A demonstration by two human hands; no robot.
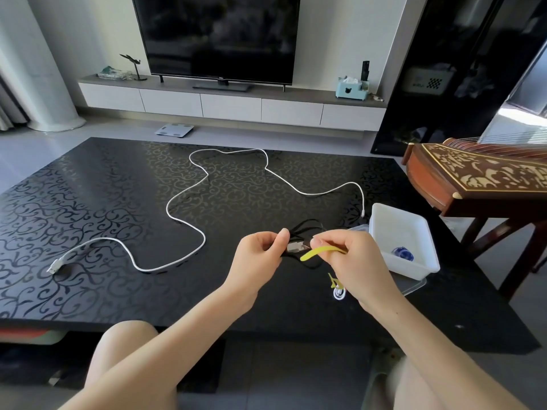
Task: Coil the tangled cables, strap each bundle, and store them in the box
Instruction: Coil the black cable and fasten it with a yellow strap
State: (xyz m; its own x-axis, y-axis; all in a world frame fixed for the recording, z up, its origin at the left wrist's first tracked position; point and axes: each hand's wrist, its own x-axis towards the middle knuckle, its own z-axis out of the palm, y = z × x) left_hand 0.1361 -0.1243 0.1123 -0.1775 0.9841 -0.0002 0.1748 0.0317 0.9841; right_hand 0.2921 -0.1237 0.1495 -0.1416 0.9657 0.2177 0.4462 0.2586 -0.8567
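My left hand [260, 255] grips a coiled black cable [307, 229] with a silver USB plug, held just above the black table [118, 217]. My right hand [352, 261] pinches a yellow strap [318, 252] that crosses the black bundle. A long white cable [183, 190] lies uncoiled across the table, its USB end at the left. A small white coiled bundle with a yellow strap [337, 288] lies under my right wrist. The white plastic box [384, 223] stands to the right of my hands with a blue item [402, 253] inside.
A clear lid [414, 287] lies under the box near the table's right edge. A wooden zither [479, 176] on a stand is at the far right. Behind the table stand a TV [219, 37] and low cabinet. My knees are below the front edge.
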